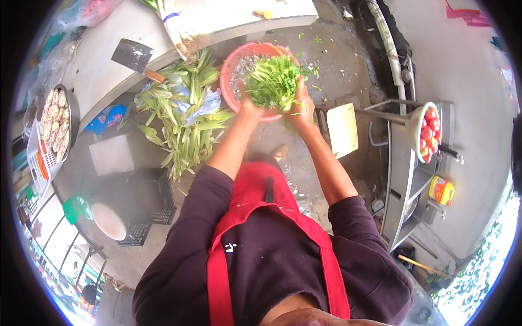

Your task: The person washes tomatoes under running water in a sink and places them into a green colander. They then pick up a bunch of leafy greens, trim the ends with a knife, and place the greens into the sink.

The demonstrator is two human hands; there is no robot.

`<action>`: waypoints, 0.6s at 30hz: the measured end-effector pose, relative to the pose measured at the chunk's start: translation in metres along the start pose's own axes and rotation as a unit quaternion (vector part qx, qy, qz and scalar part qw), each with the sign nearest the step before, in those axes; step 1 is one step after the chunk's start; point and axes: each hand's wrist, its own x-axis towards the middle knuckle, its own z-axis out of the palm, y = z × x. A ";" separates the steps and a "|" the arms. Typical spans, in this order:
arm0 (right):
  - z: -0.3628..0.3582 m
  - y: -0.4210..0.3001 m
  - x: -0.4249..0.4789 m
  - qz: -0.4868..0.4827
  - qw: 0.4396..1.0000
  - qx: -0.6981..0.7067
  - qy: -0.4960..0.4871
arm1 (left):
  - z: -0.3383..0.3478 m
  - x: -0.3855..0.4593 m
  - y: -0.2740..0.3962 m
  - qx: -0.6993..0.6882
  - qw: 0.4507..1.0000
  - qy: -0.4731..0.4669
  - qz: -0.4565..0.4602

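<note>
Between my two hands is a loose bunch of leafy green herbs (277, 79), cut stems showing among the leaves. My left hand (249, 106), slightly blurred, supports it from the left, and my right hand (301, 106) grips its right side. The greens are over a red plastic basin (226, 83) on the floor, hiding much of its inside. Small pale and grey scraps (243, 69) show in the basin's left part. Bits of green leaf lie on the concrete floor beyond the basin.
Corn husks (185, 130) heap left of the basin. A cleaver (132, 55) rests on the counter (96, 57), its handle past the edge, near tied leeks (173, 30). Right are a low stool (342, 129), a bowl of tomatoes (430, 134) and a metal rack (401, 183). Black crates (161, 203) stand left.
</note>
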 end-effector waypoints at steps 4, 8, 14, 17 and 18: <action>-0.007 0.012 -0.018 -0.003 1.000 0.020 0.009 | 0.011 0.000 -0.012 -0.021 0.999 0.026 -0.021; -0.035 0.020 -0.032 0.008 0.995 0.060 0.075 | 0.093 0.007 -0.026 0.382 0.805 0.450 0.064; -0.068 0.016 -0.042 -0.024 0.991 0.048 0.124 | 0.157 -0.014 -0.039 0.828 0.445 0.215 0.265; -0.076 0.013 -0.048 -0.030 0.991 0.033 0.123 | 0.213 0.001 -0.071 0.939 0.203 0.049 0.275; -0.081 0.011 -0.049 -0.028 0.992 0.038 0.113 | 0.225 0.007 -0.079 0.953 0.153 0.008 0.263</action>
